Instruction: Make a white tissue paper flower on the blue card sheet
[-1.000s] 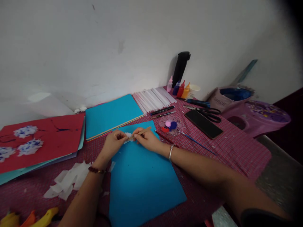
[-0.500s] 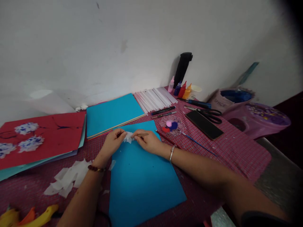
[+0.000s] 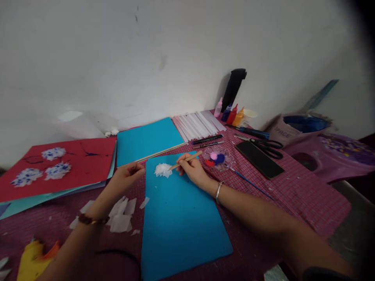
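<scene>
A thin wooden stick [image 3: 191,157] is pinched in my right hand [image 3: 190,168], its lower end touching a ruffled white paper cluster [image 3: 163,169]. The cluster lies near the top of a blue sheet [image 3: 181,222]. My left hand [image 3: 126,177] hovers left of that sheet with its fingers curled in, and nothing shows in them. Below it, loose white paper pieces [image 3: 121,218] are scattered on the checked tablecloth, partly behind my left wrist. One small white scrap [image 3: 144,202] lies at the blue sheet's left edge.
A red sheet [image 3: 96,164] with blue-dabbed white clusters lies left. Behind are more blue card [image 3: 149,136] and white paper strips [image 3: 195,127]. To the right sit a paint palette [image 3: 218,158], scissors [image 3: 266,147], a black phone-like slab [image 3: 259,159] and paint bottles [image 3: 232,115]. A yellow glue gun [image 3: 32,259] rests front left.
My left hand has moved left, away from the white cluster. My right hand has drawn back slightly right, and the stick now points down-left onto the cluster. The view has shifted a little.
</scene>
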The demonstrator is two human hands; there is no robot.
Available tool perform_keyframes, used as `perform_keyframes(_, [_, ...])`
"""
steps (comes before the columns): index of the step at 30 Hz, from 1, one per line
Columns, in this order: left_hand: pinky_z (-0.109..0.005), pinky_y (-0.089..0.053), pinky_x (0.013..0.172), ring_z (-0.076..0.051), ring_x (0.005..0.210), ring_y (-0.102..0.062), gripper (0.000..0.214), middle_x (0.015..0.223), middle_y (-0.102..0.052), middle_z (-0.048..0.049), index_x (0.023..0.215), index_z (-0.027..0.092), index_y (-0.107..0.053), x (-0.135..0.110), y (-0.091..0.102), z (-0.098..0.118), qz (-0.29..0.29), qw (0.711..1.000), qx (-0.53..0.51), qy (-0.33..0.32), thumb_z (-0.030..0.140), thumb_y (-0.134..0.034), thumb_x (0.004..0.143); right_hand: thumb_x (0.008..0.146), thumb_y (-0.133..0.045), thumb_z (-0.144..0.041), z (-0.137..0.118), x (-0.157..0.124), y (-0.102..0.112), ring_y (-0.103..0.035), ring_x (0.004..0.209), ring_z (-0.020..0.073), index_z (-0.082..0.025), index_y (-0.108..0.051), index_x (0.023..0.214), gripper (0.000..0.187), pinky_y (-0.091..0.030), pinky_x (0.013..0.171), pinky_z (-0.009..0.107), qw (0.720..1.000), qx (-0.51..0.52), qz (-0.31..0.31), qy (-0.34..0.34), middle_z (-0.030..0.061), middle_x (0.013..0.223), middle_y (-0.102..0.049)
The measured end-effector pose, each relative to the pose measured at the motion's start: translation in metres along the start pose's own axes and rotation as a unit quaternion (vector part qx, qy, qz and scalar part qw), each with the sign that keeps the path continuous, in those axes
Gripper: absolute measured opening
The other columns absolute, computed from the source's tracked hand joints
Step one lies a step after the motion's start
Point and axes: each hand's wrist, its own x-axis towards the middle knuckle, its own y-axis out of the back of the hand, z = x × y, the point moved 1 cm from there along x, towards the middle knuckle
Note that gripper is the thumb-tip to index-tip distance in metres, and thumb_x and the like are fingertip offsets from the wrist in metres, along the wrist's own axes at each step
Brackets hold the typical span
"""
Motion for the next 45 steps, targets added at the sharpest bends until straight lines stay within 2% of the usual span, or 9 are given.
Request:
perform_keyframes(4, [-0.025,-0.04,0.057,-0.014,0.061,-0.051,0.024,0.063,-0.056,0.0019,0.069,0.019,-0.056,-0.032,-0.003,-0.003,-0.06,0.997,0.057,0.0,0.041,-0.053,0.078,0.086,-0.045,-0.02,-0.001,-0.007,-0.006,-0.055,0.056,0.0108,-0.018,-0.055,0.083,0.01,-0.044,0.052,0.022,0.994,-0.083,-0.068,0.034,-0.0005,0.07,-0.06])
perform_keyframes(10, [-0.028,-0.042,0.06,-0.018,0.065,-0.057,0.024,0.069,-0.061,-0.0001,0.076,0.02,-0.056,-0.067,-0.015,-0.015,-0.027,0.989,0.145,0.02,0.04,-0.046,0.083,0.088,-0.046,-0.017,-0.013,-0.019,-0.008,-0.061,0.079,0.0154,-0.018,-0.063,0.092,0.017,-0.045,0.074,0.027,0.942,-0.259,-0.155,0.148,0.0034,0.091,-0.067])
perform_keyframes(14, [-0.029,-0.042,0.061,-0.019,0.067,-0.059,0.02,0.073,-0.062,-0.0018,0.078,0.021,-0.056,-0.075,-0.018,-0.011,-0.026,0.981,0.192,0.016,0.039,-0.05,0.08,0.088,-0.046,-0.017,-0.014,-0.018,-0.006,-0.062,0.082,0.0162,-0.017,-0.064,0.094,0.019,-0.045,0.075,0.026,0.93,-0.301,-0.135,0.161,0.0044,0.092,-0.068])
perform_keyframes(23, [-0.039,-0.041,0.068,-0.027,0.078,-0.055,0.02,0.082,-0.062,-0.0122,0.073,0.02,-0.058,-0.106,-0.059,0.004,-0.031,0.899,0.426,-0.093,0.008,-0.043,0.075,0.087,-0.046,-0.021,0.0,-0.007,0.001,-0.06,0.068,0.014,-0.017,-0.062,0.08,0.018,-0.045,0.062,0.025,0.966,-0.227,-0.058,0.112,0.0041,0.084,-0.067])
perform_keyframes(27, [-0.034,-0.043,0.063,-0.023,0.072,-0.057,0.013,0.082,-0.065,-0.0075,0.079,0.023,-0.059,-0.149,-0.085,0.023,-0.148,0.89,0.379,-0.204,0.011,-0.054,0.075,0.083,-0.05,-0.029,0.004,0.0,0.004,-0.057,0.053,0.013,-0.018,-0.056,0.082,0.013,-0.044,0.051,0.024,0.997,-0.07,-0.015,0.02,0.0007,0.066,-0.063])
perform_keyframes(30, [-0.03,-0.042,0.059,-0.019,0.067,-0.056,0.007,0.076,-0.063,-0.0046,0.076,0.022,-0.057,-0.161,-0.07,0.03,-0.176,0.903,0.331,-0.21,0.016,-0.054,0.078,0.078,-0.054,-0.033,0.006,0.005,0.008,-0.056,0.049,0.0125,-0.018,-0.053,0.077,0.015,-0.045,0.049,0.024,0.998,0.045,0.029,-0.032,-0.0015,0.057,-0.059])
perform_keyframes(36, [-0.029,-0.041,0.062,-0.017,0.068,-0.056,0.02,0.071,-0.058,-0.0026,0.068,0.021,-0.054,-0.126,0.007,0.003,0.004,0.954,0.299,0.009,0.026,-0.044,0.085,0.076,-0.056,-0.035,0.002,0.005,0.007,-0.055,0.047,0.0111,-0.018,-0.052,0.075,0.017,-0.045,0.047,0.023,0.995,0.084,0.025,-0.052,-0.0021,0.054,-0.058])
perform_keyframes(39, [-0.031,-0.042,0.068,-0.02,0.075,-0.057,0.018,0.077,-0.059,-0.0047,0.073,0.02,-0.059,-0.113,0.006,-0.004,0.001,0.938,0.345,0.018,0.029,-0.047,0.083,0.077,-0.054,-0.034,0.0,0.003,0.004,-0.055,0.048,0.0112,-0.017,-0.053,0.076,0.017,-0.044,0.047,0.023,0.997,0.069,-0.007,-0.041,-0.0019,0.055,-0.058])
perform_keyframes(45, [-0.039,-0.039,0.075,-0.028,0.085,-0.055,0.018,0.083,-0.06,-0.0113,0.069,0.017,-0.06,-0.101,-0.014,0.001,0.001,0.853,0.521,0.004,0.016,-0.044,0.077,0.08,-0.051,-0.028,-0.001,0.0,0.0,-0.053,0.048,0.0106,-0.017,-0.053,0.076,0.012,-0.043,0.048,0.022,0.997,0.046,-0.057,-0.021,-0.0026,0.056,-0.057])
